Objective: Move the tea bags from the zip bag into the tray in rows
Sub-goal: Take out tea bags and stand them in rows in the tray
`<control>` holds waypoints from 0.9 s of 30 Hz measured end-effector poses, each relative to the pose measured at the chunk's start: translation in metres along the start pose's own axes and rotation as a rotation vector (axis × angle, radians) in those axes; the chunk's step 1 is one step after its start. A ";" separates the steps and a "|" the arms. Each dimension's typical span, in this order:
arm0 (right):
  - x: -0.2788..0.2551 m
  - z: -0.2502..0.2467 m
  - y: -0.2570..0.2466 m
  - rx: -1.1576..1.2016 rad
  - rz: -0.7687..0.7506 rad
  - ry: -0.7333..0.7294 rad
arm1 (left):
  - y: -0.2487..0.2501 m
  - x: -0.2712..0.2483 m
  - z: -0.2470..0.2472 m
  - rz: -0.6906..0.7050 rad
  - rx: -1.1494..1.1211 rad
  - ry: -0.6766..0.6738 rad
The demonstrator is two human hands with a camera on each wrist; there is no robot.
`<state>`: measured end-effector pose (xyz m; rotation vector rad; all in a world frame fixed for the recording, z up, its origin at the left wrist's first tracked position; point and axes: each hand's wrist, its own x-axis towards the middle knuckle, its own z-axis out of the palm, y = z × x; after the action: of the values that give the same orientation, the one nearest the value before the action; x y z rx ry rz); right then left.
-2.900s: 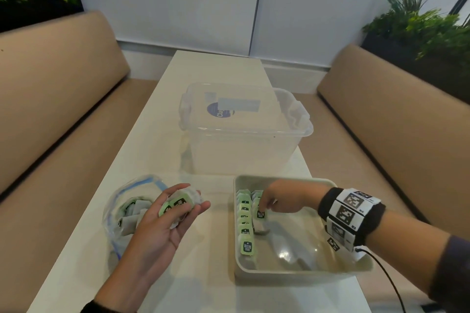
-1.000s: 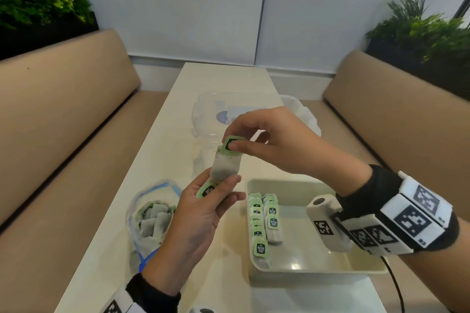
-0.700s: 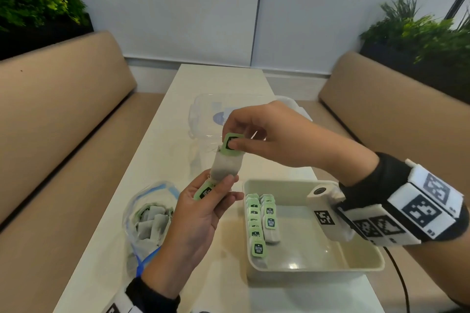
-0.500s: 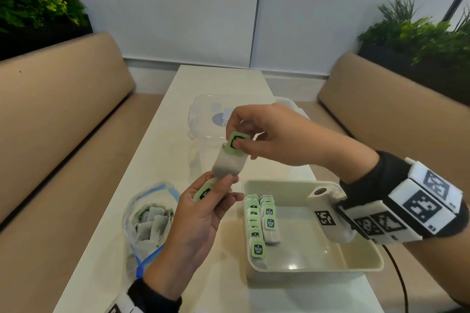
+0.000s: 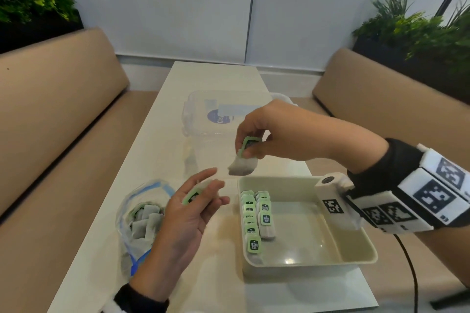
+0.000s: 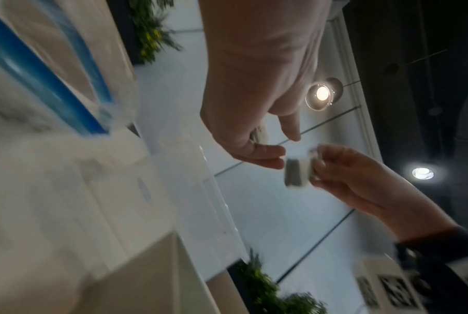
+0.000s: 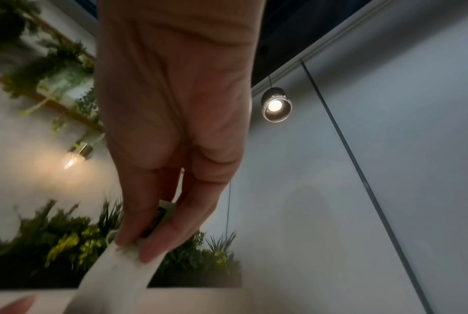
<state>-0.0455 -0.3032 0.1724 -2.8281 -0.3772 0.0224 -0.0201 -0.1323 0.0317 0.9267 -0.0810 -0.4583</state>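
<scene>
My right hand (image 5: 264,132) pinches a tea bag (image 5: 243,164) by its tag above the tray's (image 5: 356,244) far-left corner, ready for the second row, while my left hand (image 5: 188,213) seemingly holds another beside the zip bag (image 5: 137,216).

Motion-blurred in the left wrist view: zip bag (image 6: 39,70) at upper left, tea bag (image 6: 297,173) at centre right. Print on tray tags (image 5: 253,245) too small to read in the head view. Clear box (image 5: 216,114) partly behind the right hand (image 5: 274,132). Left forearm cut off at bottom edge. Bag in left hand (image 5: 185,213) mostly covered by fingers (image 5: 213,187).
</scene>
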 end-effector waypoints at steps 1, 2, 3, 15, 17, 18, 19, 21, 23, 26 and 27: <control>-0.002 0.003 0.005 -0.040 0.022 -0.010 | 0.001 0.001 -0.007 0.017 0.002 0.031; -0.005 0.008 0.011 -0.079 0.044 -0.033 | 0.002 0.002 -0.014 0.038 -0.003 0.061; -0.007 0.015 0.018 -0.120 0.065 -0.069 | 0.004 0.003 -0.021 0.054 -0.008 0.086; 0.000 0.141 0.095 -0.077 0.342 -0.726 | 0.002 0.002 -0.059 0.011 -0.028 0.162; 0.006 0.153 0.103 -0.062 0.357 -0.734 | 0.002 0.003 -0.063 -0.024 -0.084 0.168; 0.008 0.156 0.107 -0.066 0.362 -0.734 | 0.003 0.002 -0.064 -0.045 -0.132 0.167; 0.010 0.160 0.109 -0.072 0.368 -0.736 | 0.003 0.002 -0.066 -0.071 -0.196 0.157; 0.013 0.164 0.113 -0.089 0.368 -0.744 | 0.005 0.003 -0.070 -0.128 -0.296 0.141; 0.016 0.167 0.114 -0.144 0.346 -0.752 | 0.005 0.004 -0.072 -0.158 -0.339 0.144; 0.017 0.172 0.115 -0.223 0.305 -0.729 | 0.004 0.009 -0.072 -0.181 -0.353 0.099; 0.018 0.174 0.116 -0.238 0.303 -0.713 | 0.004 0.010 -0.070 -0.190 -0.352 0.086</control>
<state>-0.0080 -0.3569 -0.0265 -2.9896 -0.0845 1.1305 0.0082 -0.0816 -0.0086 0.6080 0.1629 -0.5862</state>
